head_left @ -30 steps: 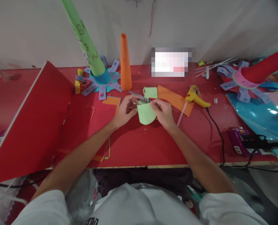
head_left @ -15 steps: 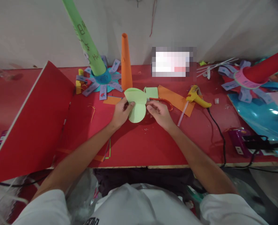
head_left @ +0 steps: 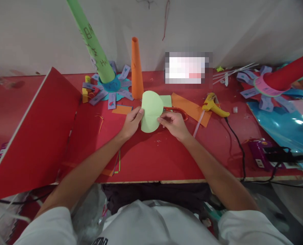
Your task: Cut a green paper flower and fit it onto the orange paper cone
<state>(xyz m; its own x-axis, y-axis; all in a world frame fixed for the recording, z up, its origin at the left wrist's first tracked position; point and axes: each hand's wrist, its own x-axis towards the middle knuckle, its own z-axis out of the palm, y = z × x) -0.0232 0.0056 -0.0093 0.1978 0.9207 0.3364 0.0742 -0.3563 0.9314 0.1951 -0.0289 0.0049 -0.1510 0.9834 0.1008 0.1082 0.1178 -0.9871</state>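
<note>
A rounded light green paper piece (head_left: 151,110) with a crease across it is held up over the red table. Thumb and fingers of my left hand (head_left: 131,123) pinch its left edge. On the opposite side my right hand (head_left: 174,124) grips the right edge near the crease, fingers closed. Behind the paper lie red-handled scissors (head_left: 179,110), partly hidden by it and my right hand. Another light green paper piece (head_left: 167,100) rests on the table just beyond.
An orange paper cone (head_left: 137,73) stands behind my hands, left of an orange strip (head_left: 188,105). To the right lie a yellow glue gun (head_left: 215,105) with its cord and a purple box (head_left: 262,153). A tall green tube (head_left: 95,47) and a red board (head_left: 44,132) stand at left.
The green paper has turned and flattened from a two-lobed, folded look into one rounded sheet. My right hand has moved slightly left and now pinches its edge.
</note>
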